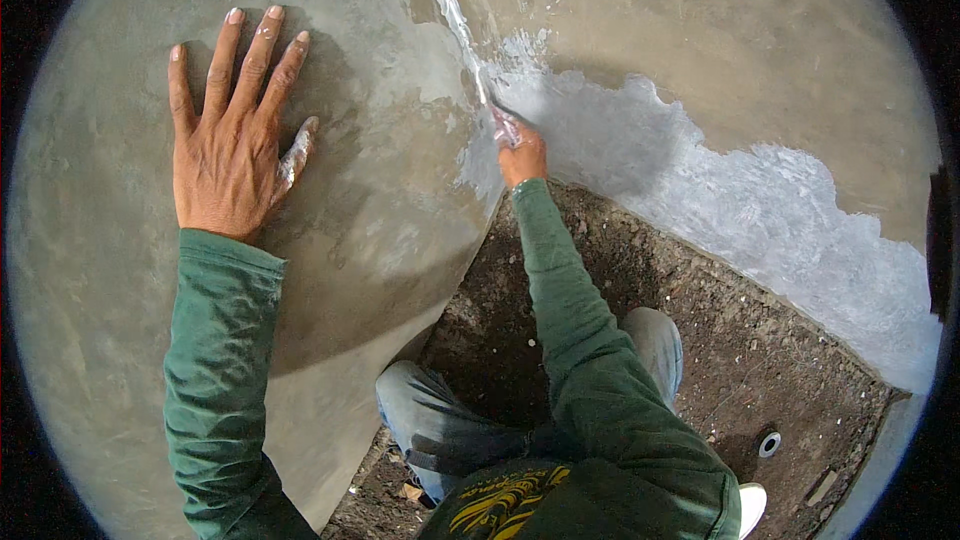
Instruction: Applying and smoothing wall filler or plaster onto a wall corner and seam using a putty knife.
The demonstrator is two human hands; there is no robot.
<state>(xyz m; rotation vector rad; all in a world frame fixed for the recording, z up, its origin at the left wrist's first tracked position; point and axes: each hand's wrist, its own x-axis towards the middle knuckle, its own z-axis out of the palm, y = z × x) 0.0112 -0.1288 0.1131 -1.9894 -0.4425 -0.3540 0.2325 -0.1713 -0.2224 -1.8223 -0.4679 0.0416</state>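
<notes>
My left hand (230, 135) lies flat on the grey-brown cement wall (110, 170), fingers spread and holding nothing. White smears mark its thumb and fingertips. At the corner where two walls meet, my right hand (521, 152) is closed, with white on its fingers. A thin dark edge shows beside those fingers, but what they grip is mostly hidden. Just above this hand, a white wet-looking strip (445, 5) runs up the corner. To its right, a whitish-grey coat (640, 140) with a ragged upper edge covers the lower part of the right wall.
Dark, rough soil (735, 360) forms the ground between the walls. My jeans-clad knees (440, 420) are bent close to the corner. On the soil lie a small metal ring (769, 444) and a flat pale scrap (823, 488).
</notes>
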